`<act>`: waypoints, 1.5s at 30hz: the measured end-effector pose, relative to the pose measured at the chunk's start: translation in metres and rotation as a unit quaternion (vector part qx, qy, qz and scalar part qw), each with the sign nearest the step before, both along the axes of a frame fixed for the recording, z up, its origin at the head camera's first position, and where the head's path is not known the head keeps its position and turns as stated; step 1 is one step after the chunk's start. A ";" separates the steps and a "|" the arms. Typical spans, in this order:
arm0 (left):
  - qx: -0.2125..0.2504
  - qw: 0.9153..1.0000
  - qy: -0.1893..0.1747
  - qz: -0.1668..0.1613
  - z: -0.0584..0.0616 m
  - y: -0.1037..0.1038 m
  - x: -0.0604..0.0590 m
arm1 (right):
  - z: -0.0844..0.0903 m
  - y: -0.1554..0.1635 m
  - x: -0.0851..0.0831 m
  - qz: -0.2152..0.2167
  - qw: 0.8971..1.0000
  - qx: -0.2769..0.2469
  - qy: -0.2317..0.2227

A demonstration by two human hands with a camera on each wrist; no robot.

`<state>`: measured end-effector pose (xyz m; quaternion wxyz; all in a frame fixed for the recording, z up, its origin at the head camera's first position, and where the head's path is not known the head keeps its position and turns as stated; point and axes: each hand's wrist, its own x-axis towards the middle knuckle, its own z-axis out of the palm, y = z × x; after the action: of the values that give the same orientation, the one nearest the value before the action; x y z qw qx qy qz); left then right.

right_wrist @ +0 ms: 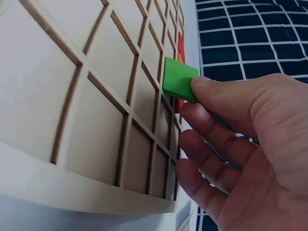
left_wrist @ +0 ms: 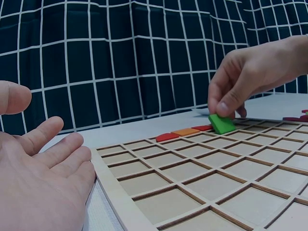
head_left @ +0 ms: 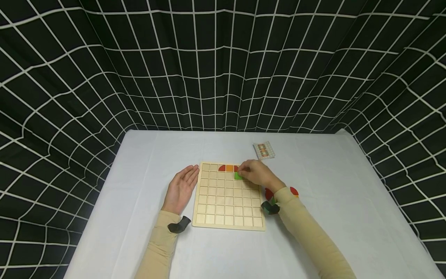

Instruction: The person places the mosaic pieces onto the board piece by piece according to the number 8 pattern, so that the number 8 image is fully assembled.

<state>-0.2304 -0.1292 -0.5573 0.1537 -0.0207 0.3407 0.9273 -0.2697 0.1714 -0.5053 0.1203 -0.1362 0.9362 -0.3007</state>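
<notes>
A wooden grid board lies flat on the white table. In its far row sit a red rounded piece, an orange square tile and a second red piece, side by side. My right hand pinches a green square tile between thumb and forefinger. In the left wrist view that tile stands tilted over a cell just nearer than the second red piece. Along the board's left edge rests my left hand, palm up with fingers extended, holding nothing.
A small stack of patterned cards lies beyond the board's far right corner. More red pieces, with bits of green and orange, lie right of the board, partly hidden by my right forearm. A dark gridded curtain surrounds the table.
</notes>
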 end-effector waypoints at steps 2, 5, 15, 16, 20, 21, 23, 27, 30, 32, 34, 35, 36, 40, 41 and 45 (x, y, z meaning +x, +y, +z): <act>0.000 1.000 -0.001 0.000 0.000 0.000 0.000 | -0.001 -0.001 0.000 0.000 1.000 0.004 0.003; 0.002 1.000 0.000 -0.001 0.000 0.000 0.000 | -0.002 -0.004 0.001 -0.001 1.000 0.009 0.007; 0.006 1.000 -0.010 0.003 0.000 0.001 -0.001 | -0.005 -0.007 0.002 -0.017 1.000 0.020 0.016; 0.005 1.000 -0.010 0.003 0.000 0.001 -0.001 | -0.006 -0.007 0.002 -0.017 1.000 0.020 0.017; 0.003 1.000 -0.007 0.001 0.001 0.001 -0.001 | -0.007 -0.006 0.002 -0.018 0.999 0.020 0.017; 0.003 1.000 -0.009 0.001 0.001 0.001 -0.001 | -0.008 -0.006 0.001 -0.018 0.999 0.020 0.017; 0.004 1.000 -0.007 0.000 0.001 0.001 -0.001 | -0.008 -0.006 0.001 -0.017 1.000 0.020 0.018; 0.006 1.000 -0.005 0.000 0.000 0.001 -0.001 | -0.007 -0.005 0.001 -0.012 1.000 0.017 0.015; 0.007 1.000 -0.004 -0.002 0.000 0.001 -0.001 | -0.005 -0.003 0.001 -0.015 1.000 0.004 0.009; 0.004 1.000 -0.005 -0.002 0.000 0.000 -0.001 | -0.002 -0.002 0.002 -0.020 1.000 -0.011 0.004; 0.001 1.000 -0.004 -0.001 0.000 0.000 -0.001 | 0.004 0.000 0.002 -0.024 0.999 -0.030 -0.003; -0.001 1.000 -0.003 0.000 0.000 0.000 -0.001 | 0.007 0.001 0.003 -0.023 0.999 -0.038 -0.004; -0.002 1.000 -0.002 0.000 -0.001 0.000 -0.001 | 0.012 0.002 0.003 -0.023 0.999 -0.043 -0.005; -0.002 1.000 0.000 0.000 -0.001 0.000 -0.001 | 0.034 0.007 0.008 -0.021 0.998 -0.062 0.004; -0.003 1.000 0.000 0.000 -0.001 0.000 -0.001 | 0.039 0.009 0.009 -0.017 0.998 -0.064 0.012; -0.005 1.000 0.001 0.001 0.000 0.000 -0.001 | 0.058 0.016 0.014 -0.016 0.997 -0.067 0.042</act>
<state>-0.2311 -0.1290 -0.5576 0.1525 -0.0204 0.3459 0.9256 -0.2561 0.1874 -0.4470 0.0668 -0.1410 0.9204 -0.3584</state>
